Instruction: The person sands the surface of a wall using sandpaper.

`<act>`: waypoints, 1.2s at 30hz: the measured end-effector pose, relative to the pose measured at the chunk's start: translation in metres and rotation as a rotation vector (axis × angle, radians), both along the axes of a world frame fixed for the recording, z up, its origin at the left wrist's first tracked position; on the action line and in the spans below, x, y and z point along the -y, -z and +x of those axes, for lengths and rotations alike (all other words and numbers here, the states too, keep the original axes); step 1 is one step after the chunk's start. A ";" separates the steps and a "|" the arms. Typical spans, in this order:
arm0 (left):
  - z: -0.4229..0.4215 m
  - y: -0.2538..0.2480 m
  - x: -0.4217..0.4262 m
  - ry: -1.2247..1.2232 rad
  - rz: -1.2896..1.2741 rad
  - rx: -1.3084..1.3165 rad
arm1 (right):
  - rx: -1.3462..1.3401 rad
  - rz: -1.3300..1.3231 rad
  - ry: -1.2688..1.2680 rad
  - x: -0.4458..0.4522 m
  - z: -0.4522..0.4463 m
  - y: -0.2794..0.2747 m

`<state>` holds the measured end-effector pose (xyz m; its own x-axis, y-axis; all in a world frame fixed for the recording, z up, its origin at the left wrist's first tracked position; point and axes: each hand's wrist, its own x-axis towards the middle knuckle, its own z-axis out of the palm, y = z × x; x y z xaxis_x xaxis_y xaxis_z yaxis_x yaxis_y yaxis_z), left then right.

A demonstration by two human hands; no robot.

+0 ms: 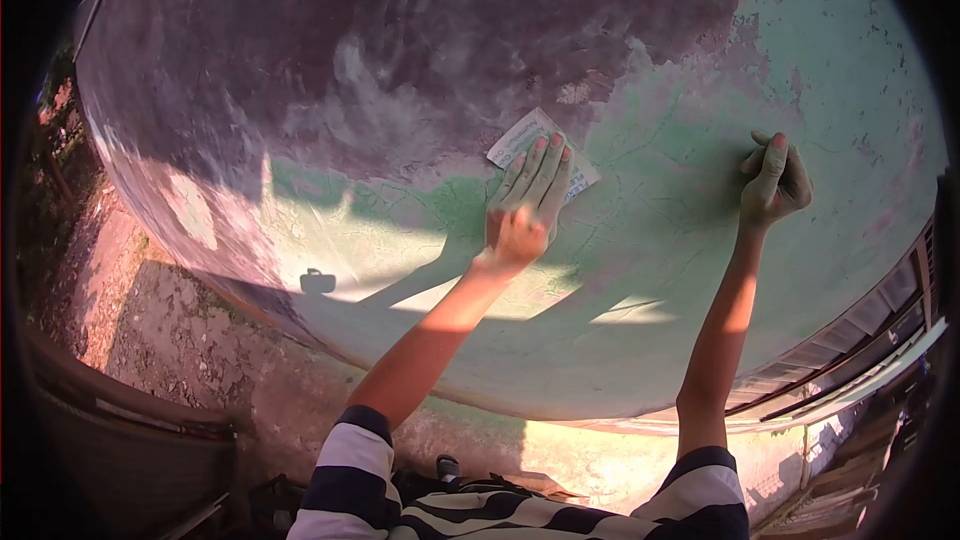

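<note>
My left hand [524, 202] lies with its fingers stretched over a sheet of sandpaper [515, 143], pressing it against the wall. Printed lettering shows on the paper's outward side, and its corners stick out around my fingers. Pale dust coats both hands. Further right, my right hand [776, 183] is loosely closed beside the wall, thumb upward and fingers curled; nothing shows in it. The wall [660, 230] has cracked, worn green paint, and a dark, smeared patch [300, 50] spreads above and left of the sandpaper.
Sunlight and shadows of my arms fall across the lower wall. Below it runs a concrete ground strip [190, 340], where one shoe [447, 467] shows. A slatted window [850, 330] is at the right, and plants [60, 110] stand at the far left.
</note>
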<state>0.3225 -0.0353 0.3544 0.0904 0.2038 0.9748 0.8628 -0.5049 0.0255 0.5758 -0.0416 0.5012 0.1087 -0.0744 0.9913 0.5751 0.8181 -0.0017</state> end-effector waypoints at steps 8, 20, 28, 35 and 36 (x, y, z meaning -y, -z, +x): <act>-0.022 0.096 -0.001 0.039 -0.042 0.002 | -0.034 -0.037 0.015 0.002 -0.009 0.010; -0.033 0.088 -0.004 0.059 -0.035 0.098 | -0.051 -0.030 0.059 0.007 -0.030 0.031; -0.052 0.103 0.000 0.091 -0.060 0.168 | 0.224 -0.092 -0.037 0.006 -0.101 0.107; -0.071 0.065 -0.013 0.070 0.061 0.095 | 0.114 -0.003 -0.018 -0.010 -0.110 0.122; -0.071 0.105 -0.017 0.023 0.026 0.117 | 0.126 0.013 -0.013 -0.011 -0.111 0.121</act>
<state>0.2512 -0.0187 0.2496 -0.0202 0.1775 0.9839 0.8431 -0.5259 0.1122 0.4650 -0.0308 0.3802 -0.0153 -0.0863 0.9962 0.5594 0.8250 0.0800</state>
